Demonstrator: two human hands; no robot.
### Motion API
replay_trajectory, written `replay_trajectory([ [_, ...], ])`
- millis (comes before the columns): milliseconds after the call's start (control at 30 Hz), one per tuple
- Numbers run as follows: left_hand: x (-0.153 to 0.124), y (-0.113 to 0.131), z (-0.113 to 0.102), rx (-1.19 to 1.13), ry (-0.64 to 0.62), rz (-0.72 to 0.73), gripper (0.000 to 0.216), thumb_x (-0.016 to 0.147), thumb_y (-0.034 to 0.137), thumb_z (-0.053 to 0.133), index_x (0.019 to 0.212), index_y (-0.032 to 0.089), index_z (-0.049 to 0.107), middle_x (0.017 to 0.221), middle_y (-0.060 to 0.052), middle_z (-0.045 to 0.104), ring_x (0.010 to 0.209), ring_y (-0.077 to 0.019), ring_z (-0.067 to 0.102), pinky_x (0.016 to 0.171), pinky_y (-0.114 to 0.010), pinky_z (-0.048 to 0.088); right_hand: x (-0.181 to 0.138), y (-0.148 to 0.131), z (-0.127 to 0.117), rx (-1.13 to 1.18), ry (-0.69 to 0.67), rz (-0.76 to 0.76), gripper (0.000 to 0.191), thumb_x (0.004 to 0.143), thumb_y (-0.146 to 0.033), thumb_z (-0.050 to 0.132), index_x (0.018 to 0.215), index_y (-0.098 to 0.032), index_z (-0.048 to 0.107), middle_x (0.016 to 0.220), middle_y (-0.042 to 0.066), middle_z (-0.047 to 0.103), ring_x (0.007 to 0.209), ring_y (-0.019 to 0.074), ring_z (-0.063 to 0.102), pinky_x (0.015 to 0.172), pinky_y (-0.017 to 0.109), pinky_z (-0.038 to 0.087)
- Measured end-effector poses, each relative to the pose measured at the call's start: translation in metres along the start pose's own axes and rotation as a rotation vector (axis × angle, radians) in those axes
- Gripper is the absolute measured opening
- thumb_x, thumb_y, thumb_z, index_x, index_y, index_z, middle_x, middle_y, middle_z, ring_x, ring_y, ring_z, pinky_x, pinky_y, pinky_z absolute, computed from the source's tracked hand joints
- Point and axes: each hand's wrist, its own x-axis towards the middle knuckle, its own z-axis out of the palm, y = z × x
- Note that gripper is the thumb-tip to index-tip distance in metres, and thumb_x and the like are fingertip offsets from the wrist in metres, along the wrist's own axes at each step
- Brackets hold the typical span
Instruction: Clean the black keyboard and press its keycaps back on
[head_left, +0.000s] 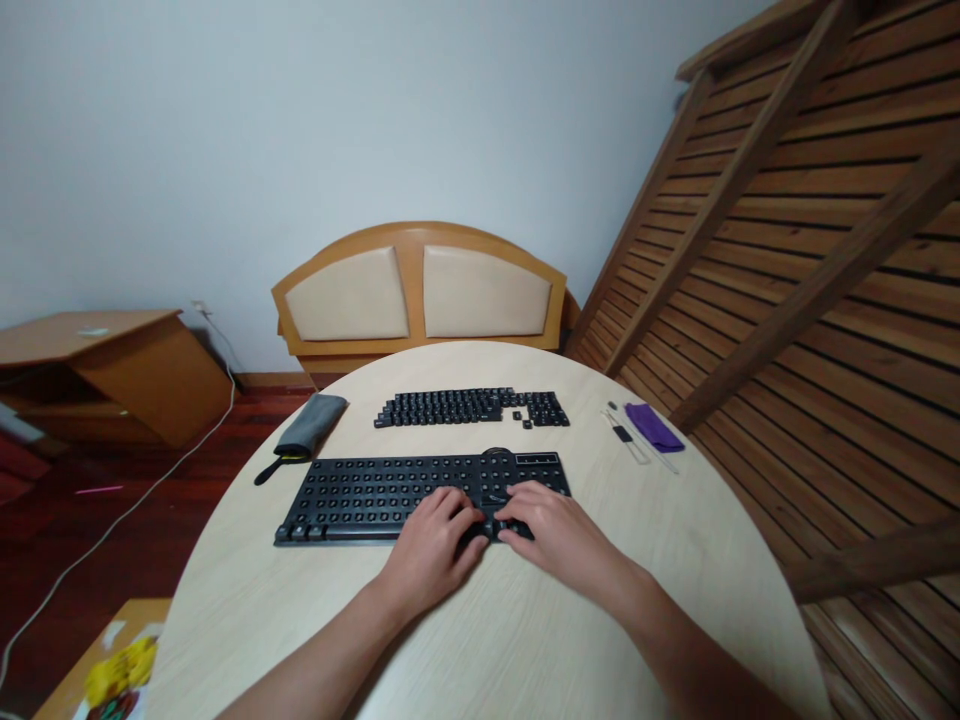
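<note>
A black keyboard (pixel 360 490) lies flat on the round table, most of its key positions showing bare posts. A few keycaps (pixel 300 532) sit at its front left corner. Both hands work low on its right half. My left hand (pixel 439 540) has its fingers curled, thumb and forefinger closing by a small black piece at the front edge. From the other side my right hand (pixel 559 525) bends its fingers down to the same spot. What lies between the fingertips is too small to make out. Behind the keyboard, loose black keycaps (pixel 450 407) are laid out in rows.
A grey pouch (pixel 311 425) with a black loop lies at the table's left. On the right are a purple cloth (pixel 654 427), a wire tool with a black handle (pixel 622 433) and a small dark piece. A slatted wooden panel (pixel 825 300) leans close on the right.
</note>
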Motion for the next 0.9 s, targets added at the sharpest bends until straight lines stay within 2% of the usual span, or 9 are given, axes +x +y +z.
replay_trajectory([
  [367, 0.002, 0.0, 0.003, 0.012, 0.04, 0.006, 0.016, 0.093, 0.029, 0.061, 0.105, 0.022, 0.068, 0.1, -0.007, 0.062, 0.101, -0.0262, 0.053, 0.085, -0.042, 0.049, 0.002, -0.002, -0.003, 0.015, -0.046, 0.07, 0.021, 0.09, -0.031, 0.068, 0.106, -0.022, 0.077, 0.117, 0.011, 0.072, 0.12, 0.0247, 0.06, 0.1, 0.036, 0.047],
  [733, 0.003, 0.001, 0.003, 0.002, 0.027, -0.007, 0.015, 0.093, 0.029, 0.061, 0.105, 0.021, 0.068, 0.101, -0.007, 0.062, 0.101, -0.0269, 0.053, 0.084, -0.043, 0.048, 0.007, -0.013, -0.002, -0.142, -0.079, 0.027, 0.014, 0.09, -0.023, 0.067, 0.099, -0.019, 0.077, 0.103, 0.011, 0.075, 0.112, 0.0285, 0.064, 0.093, 0.038, 0.051],
  [900, 0.002, 0.001, 0.002, -0.001, 0.031, -0.004, 0.015, 0.093, 0.029, 0.061, 0.104, 0.022, 0.068, 0.101, -0.007, 0.062, 0.101, -0.0266, 0.053, 0.084, -0.043, 0.049, 0.006, -0.007, 0.001, -0.105, -0.062, 0.022, 0.015, 0.088, -0.022, 0.069, 0.1, -0.02, 0.078, 0.104, 0.01, 0.075, 0.113, 0.0281, 0.063, 0.093, 0.038, 0.051],
])
